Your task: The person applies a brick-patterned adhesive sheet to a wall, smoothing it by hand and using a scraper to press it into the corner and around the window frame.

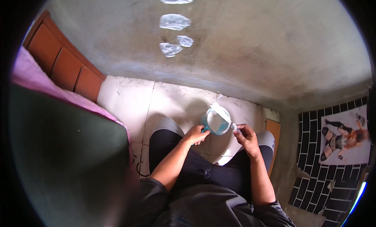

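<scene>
My left hand (196, 135) is closed on the side of a light blue cup (204, 119), holding it between my knees above the floor. White paste (216, 123) coats the inside of the cup. In my right hand (248, 141) is a small scraper (235, 127), gripped by its handle between thumb and fingers. Its blade end (220, 110) is covered in white paste and lies across the cup's rim. A bit of white sticks out past the far side of the cup. The exact shape of the blade is hidden under the paste.
Ahead rises a grey wall (250, 43) with several white paste patches (175, 22). Pale tiles (127, 98) cover the floor. To the left are a reddish-brown panel (64, 68) and a dark green surface (70, 148) edged by pink cloth (74, 92). Black brick-pattern covering (307, 156) and a poster (340, 139) are at right.
</scene>
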`<state>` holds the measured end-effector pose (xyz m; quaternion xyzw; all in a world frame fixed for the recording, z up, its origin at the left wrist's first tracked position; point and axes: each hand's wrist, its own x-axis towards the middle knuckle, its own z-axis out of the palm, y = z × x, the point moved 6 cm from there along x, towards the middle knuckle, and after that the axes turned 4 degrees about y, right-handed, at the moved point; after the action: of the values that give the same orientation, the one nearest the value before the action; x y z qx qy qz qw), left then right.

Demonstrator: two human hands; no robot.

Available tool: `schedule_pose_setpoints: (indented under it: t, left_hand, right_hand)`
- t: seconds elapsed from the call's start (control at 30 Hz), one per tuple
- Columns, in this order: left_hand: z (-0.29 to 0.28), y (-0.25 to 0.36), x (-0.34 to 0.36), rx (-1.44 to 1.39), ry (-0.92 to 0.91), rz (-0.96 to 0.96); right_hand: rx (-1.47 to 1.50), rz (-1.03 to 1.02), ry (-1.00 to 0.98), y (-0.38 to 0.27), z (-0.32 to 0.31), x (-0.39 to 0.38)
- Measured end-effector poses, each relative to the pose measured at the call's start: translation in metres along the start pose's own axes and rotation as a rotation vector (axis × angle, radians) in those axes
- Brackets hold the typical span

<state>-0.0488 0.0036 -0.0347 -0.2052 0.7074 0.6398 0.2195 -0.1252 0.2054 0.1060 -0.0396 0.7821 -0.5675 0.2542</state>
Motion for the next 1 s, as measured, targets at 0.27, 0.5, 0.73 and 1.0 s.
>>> schedule_pose_setpoints:
  t: [0.27, 0.5, 0.73, 1.0]
  left_hand:
    - [0.022, -0.004, 0.012, 0.006, -0.022, -0.023]
    - [0.024, -0.003, 0.007, -0.013, 0.010, -0.044]
    - [0.023, -0.008, 0.009, -0.061, 0.043, -0.035]
    - [0.018, 0.010, 0.006, -0.188, 0.102, -0.036]
  right_hand:
    - [-0.060, -0.115, 0.071, 0.007, -0.025, 0.002]
    - [-0.019, -0.105, 0.154, 0.001, -0.037, 0.001]
    - [-0.094, -0.141, 0.221, 0.009, -0.046, 0.009]
    - [-0.026, -0.183, 0.304, 0.005, -0.069, 0.007]
